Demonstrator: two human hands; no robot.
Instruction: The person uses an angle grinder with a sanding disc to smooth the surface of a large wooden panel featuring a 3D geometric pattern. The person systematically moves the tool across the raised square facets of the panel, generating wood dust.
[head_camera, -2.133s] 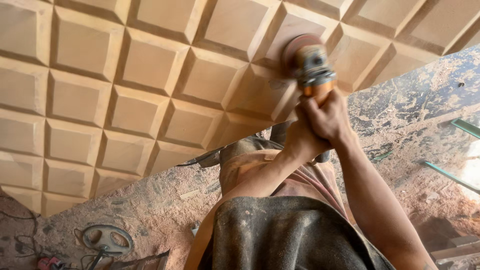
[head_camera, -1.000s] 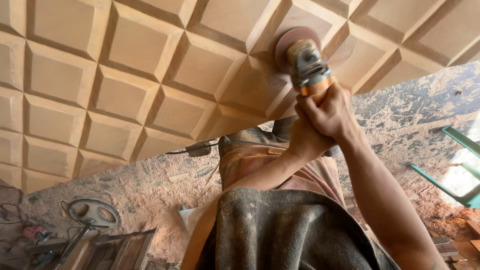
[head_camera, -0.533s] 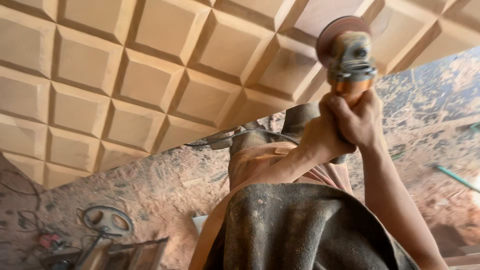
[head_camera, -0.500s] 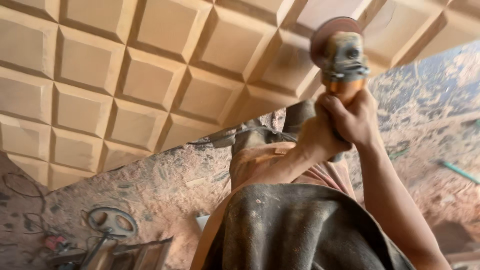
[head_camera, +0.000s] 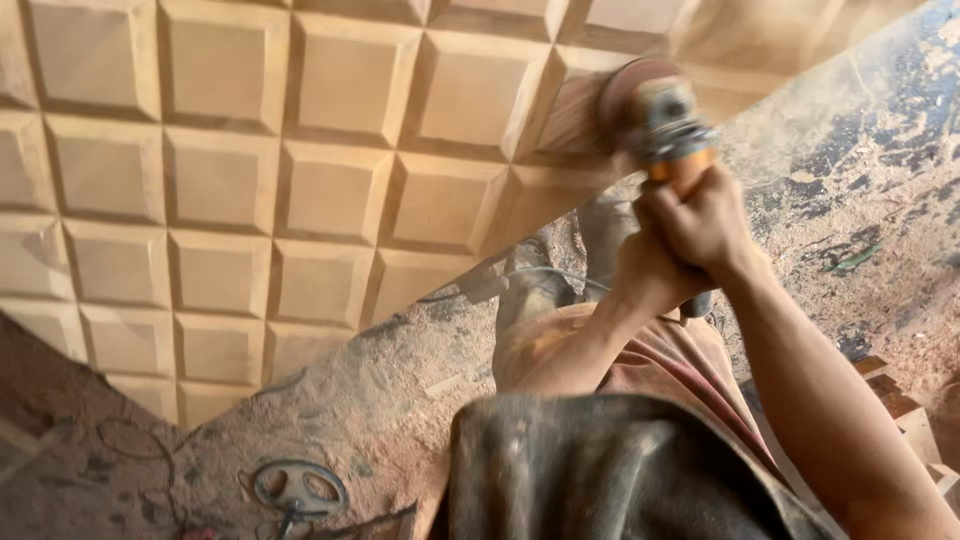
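A large wooden panel (head_camera: 230, 180) carved into a grid of raised square blocks fills the upper left of the head view. Both my hands grip an orange-bodied angle grinder (head_camera: 665, 125) with a reddish sanding disc. My right hand (head_camera: 700, 220) wraps the handle from the right, and my left hand (head_camera: 645, 275) clasps it just below. The disc presses on a block near the panel's lower right edge. A haze of dust hangs around the disc.
The floor (head_camera: 400, 400) is covered in reddish sawdust. A round metal wheel-like part (head_camera: 298, 487) lies at the bottom left. My dusty dark apron (head_camera: 600, 470) fills the bottom centre. Wooden blocks (head_camera: 900, 410) sit at the right edge. A cable (head_camera: 530, 272) runs by my boot.
The view has swung, so the panel now sits more square. The grinder has come down from a higher block to the panel's lower right edge, and dust now blurs the view.
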